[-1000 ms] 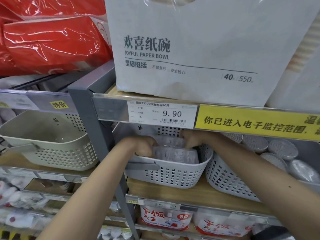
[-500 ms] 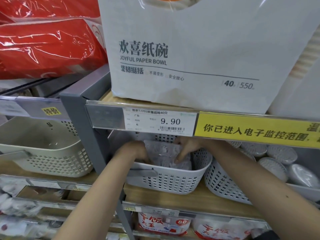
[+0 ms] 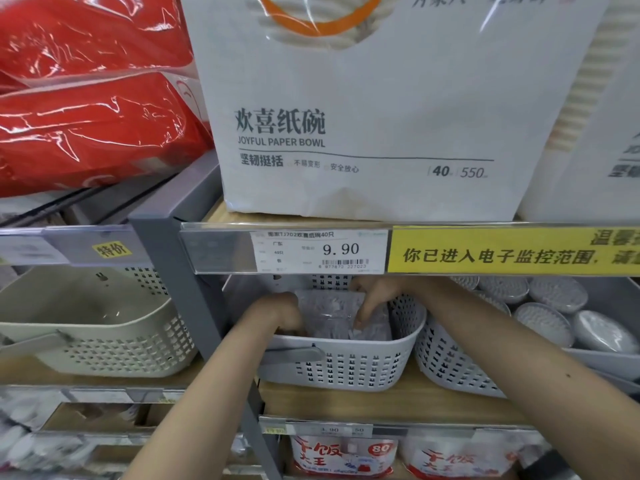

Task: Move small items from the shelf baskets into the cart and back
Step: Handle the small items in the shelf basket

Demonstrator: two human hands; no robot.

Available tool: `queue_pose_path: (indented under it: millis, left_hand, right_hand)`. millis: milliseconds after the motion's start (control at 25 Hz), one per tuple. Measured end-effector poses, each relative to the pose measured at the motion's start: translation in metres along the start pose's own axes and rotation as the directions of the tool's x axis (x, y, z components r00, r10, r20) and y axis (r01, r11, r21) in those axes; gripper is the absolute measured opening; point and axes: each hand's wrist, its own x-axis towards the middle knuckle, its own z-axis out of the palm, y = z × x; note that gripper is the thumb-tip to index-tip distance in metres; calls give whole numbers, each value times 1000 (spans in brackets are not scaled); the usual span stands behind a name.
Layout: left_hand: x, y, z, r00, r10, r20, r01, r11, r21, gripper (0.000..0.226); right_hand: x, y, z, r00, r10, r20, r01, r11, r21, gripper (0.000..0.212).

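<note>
A grey perforated basket [image 3: 346,370] stands on the wooden shelf under the 9.90 price tag. Clear plastic packets [image 3: 327,304] of small white items lie inside it. My left hand [image 3: 277,311] reaches into the basket's left side, its fingers curled down at the packets' left edge. My right hand [image 3: 370,301] comes in from the right, with its fingers stretched down over the top of the packets and pressing on them. The shelf rail above hides the back of the basket. No cart is in view.
A cream basket [image 3: 97,337] stands to the left beyond the grey upright post [image 3: 188,296]. Another grey basket [image 3: 450,365] on the right leans beside round lidded tubs [image 3: 554,320]. A large paper bowl pack [image 3: 381,109] and red packs [image 3: 86,109] sit on the shelf above.
The packets, held between both hands above the basket rim, have gone down into the basket. My right hand's fingers have spread over their top.
</note>
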Motion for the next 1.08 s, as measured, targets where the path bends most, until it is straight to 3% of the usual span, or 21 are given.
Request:
queue_pose_path:
  millis: [240, 360, 520, 600, 680, 800, 920, 1080]
  left_hand:
    - [0, -2, 2, 1000, -12, -6, 12, 997, -81, 47]
    - [-8, -1, 2, 981, -2, -193, -26, 989, -143, 40]
    - [-37, 5, -2, 880, 218, -423, -313, 935, -168, 40]
    - [-52, 6, -1, 803, 336, -492, -417, 907, -62, 41]
    - [-66, 8, 7, 711, 436, -552, -481, 874, 72, 45]
    - [-93, 32, 29, 468, 658, -590, -635, 715, 294, 43]
    - [-111, 86, 62, 208, 859, -468, -780, 435, 450, 43]
    - [-124, 173, 122, 38, 961, -274, -894, 155, 421, 45]
  right_hand:
    - [-16, -4, 0, 992, 24, -122, -32, 997, -67, 70]
    - [-50, -12, 0, 969, -12, -246, -9, 997, -81, 59]
    - [-108, -22, 8, 883, -100, -460, 2, 978, -208, 48]
    - [-137, -23, 24, 813, -127, -568, -30, 965, -259, 47]
    - [-168, -21, 48, 697, -191, -691, -56, 946, -318, 43]
    - [-220, -3, 95, 502, -220, -836, -145, 932, -333, 38]
    - [-274, 31, 152, 351, 22, -936, -317, 943, -97, 38]
    - [-343, 83, 241, 204, 422, -883, -497, 822, 278, 34]
